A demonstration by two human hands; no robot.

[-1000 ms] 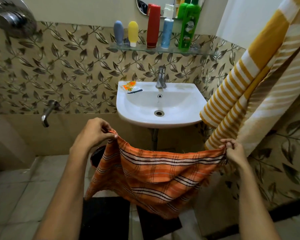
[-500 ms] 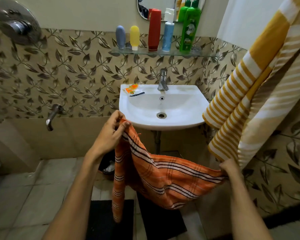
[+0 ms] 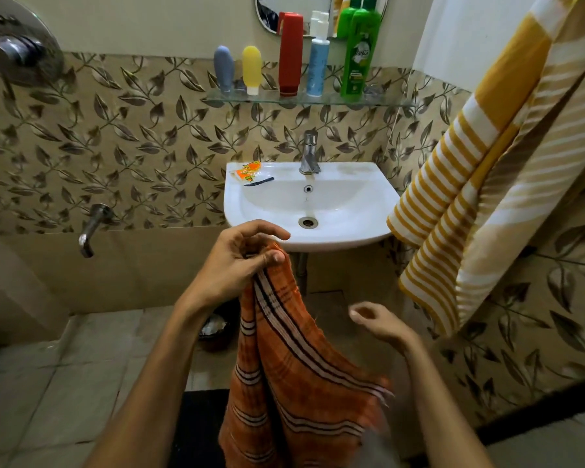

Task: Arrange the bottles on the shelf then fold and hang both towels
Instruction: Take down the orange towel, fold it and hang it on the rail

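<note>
In a bathroom, the left hand [image 3: 240, 261] pinches the top of an orange striped towel [image 3: 294, 376] hanging doubled below the white sink [image 3: 358, 211], while the right hand [image 3: 379, 324] hovers beside it, loosely curled and holding nothing; five bottles [image 3: 291, 55] stand on the glass shelf [image 3: 385, 102].

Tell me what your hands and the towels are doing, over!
Left hand pinching orange towel by its top, towel hanging down. Right hand empty, off the towel. Yellow striped towel hanging on the right. Nothing in the way.

Bottles [image 3: 291, 54] on the shelf [image 3: 311, 99] above the sink [image 3: 352, 228], hanging towel [image 3: 487, 170] to its right
</note>
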